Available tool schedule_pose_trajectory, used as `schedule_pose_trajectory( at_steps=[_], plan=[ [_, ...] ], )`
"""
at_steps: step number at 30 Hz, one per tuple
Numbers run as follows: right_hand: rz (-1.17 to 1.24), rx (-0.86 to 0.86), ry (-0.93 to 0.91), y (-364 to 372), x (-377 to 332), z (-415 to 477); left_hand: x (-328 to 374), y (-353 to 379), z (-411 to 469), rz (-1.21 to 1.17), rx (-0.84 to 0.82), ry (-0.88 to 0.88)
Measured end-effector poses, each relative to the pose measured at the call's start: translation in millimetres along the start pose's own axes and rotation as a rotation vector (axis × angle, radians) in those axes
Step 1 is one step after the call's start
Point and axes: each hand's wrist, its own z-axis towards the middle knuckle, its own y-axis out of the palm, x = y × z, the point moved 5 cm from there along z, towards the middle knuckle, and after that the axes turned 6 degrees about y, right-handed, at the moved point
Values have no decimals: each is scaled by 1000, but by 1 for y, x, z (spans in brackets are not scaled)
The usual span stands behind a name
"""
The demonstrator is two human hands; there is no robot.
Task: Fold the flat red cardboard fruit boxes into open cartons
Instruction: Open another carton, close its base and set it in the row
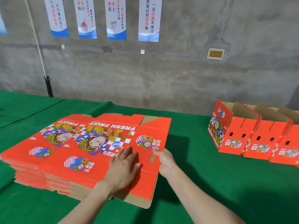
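Note:
A stack of flat red cardboard fruit boxes [53, 159] lies on the green table [210, 183], printed with "FRESH FRUIT" and a cartoon figure. The top flat box [145, 128] sits shifted to the right of the stack. My left hand [124, 168] lies flat on its near right panel, fingers straight and spread. My right hand [165, 160] grips the right edge of that top box, thumb on the upper face beside an oval hole, fingers hidden under the edge.
A row of folded open cartons [252, 136] stands at the right side of the table, brown insides showing. A grey concrete wall with several hanging posters [149, 18] runs behind. A black post with a white rope [48, 86] stands at the back left.

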Motion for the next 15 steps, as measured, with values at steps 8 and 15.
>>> schedule_pose_trajectory(
  at_steps=[8,15],
  plan=[
    [109,-48,-260,-86,-63,-47,-8,-28,26,-112,315,15],
    [22,148,-487,-215,-93,-92,-2,-81,59,-372,635,-90]
  ],
)
